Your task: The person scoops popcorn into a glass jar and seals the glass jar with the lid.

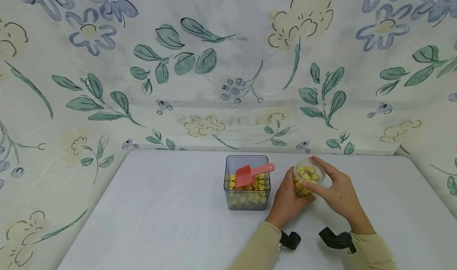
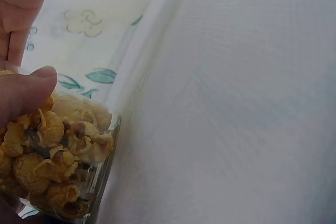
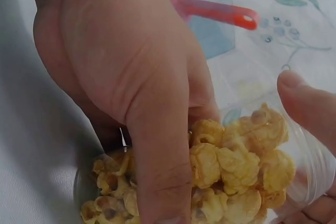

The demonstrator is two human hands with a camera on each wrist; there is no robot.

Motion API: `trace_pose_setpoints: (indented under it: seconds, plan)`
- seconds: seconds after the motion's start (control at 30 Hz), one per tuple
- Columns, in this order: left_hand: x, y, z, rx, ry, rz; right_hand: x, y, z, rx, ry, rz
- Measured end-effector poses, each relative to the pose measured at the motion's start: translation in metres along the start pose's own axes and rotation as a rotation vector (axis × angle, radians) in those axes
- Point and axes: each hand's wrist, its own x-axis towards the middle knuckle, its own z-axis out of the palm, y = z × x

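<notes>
A clear plastic jar [image 1: 299,189] of yellow popcorn stands tilted at the table's right half. My left hand [image 1: 290,201] grips its body; in the left wrist view a thumb lies across the popcorn-filled jar [image 2: 79,145]. My right hand [image 1: 339,190] spans the round clear top, thumb on the near side and fingers on the far side. In the right wrist view the ridged rim [image 3: 315,166] lies between its thumb and fingers. Whether a separate lid sits there, I cannot tell.
Left of the hands stands a square grey-tinted clear container [image 1: 247,200] holding popcorn. A pink scoop [image 1: 246,176] lies on that popcorn, handle over the right rim. The white table [image 1: 160,206] meets a flower-patterned cloth [image 1: 214,75] at the back.
</notes>
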Motion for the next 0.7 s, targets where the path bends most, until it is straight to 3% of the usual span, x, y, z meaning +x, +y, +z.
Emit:
trace_pose_setpoints:
  seconds: [0.23, 0.4, 0.7]
  plan:
    - [0.0, 0.002, 0.001, 0.024, 0.017, -0.023, -0.003, -0.01, 0.008, -0.031, 0.117, 0.078]
    - [0.0, 0.002, 0.001, 0.04, 0.028, -0.02, -0.007, -0.016, 0.017, -0.009, 0.245, 0.1]
    - [-0.001, 0.002, 0.003, 0.07, 0.049, 0.004, -0.013, -0.027, 0.031, -0.07, 0.427, 0.123]
